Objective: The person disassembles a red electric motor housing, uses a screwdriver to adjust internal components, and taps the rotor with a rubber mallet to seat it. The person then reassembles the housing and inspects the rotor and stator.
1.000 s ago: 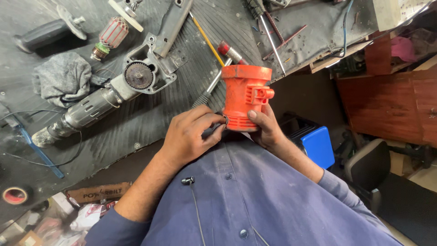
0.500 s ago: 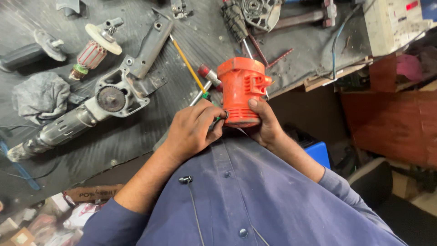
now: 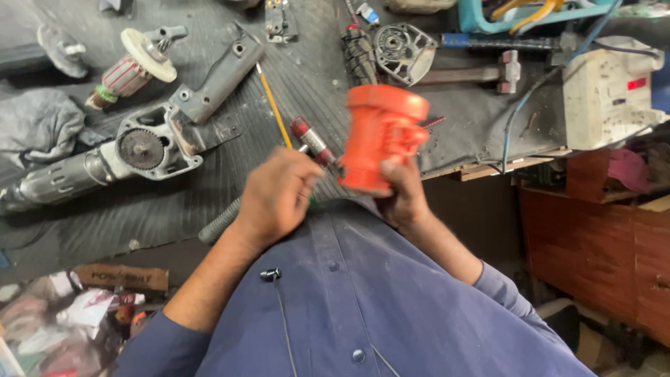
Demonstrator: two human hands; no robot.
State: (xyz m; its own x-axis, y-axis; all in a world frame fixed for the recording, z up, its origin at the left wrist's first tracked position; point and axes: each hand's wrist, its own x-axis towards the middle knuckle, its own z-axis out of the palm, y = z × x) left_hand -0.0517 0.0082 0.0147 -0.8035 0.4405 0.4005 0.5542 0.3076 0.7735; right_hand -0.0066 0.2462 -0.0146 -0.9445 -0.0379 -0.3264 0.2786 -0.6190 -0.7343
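Since the earlier frame the orange motor housing (image 3: pixel 382 138) has risen and tilted, its long axis near-to-far, gripped from below by the right hand (image 3: pixel 403 199), while the left hand (image 3: pixel 279 199), just left, closes around a red-handled screwdriver (image 3: pixel 314 143).

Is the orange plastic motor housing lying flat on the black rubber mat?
No, the orange plastic motor housing is lifted off the black rubber mat, gripped underneath by the right hand.

Motion-blurred orange housing (image 3: pixel 382 136); left hand's fingers (image 3: pixel 301 183) hidden underneath.
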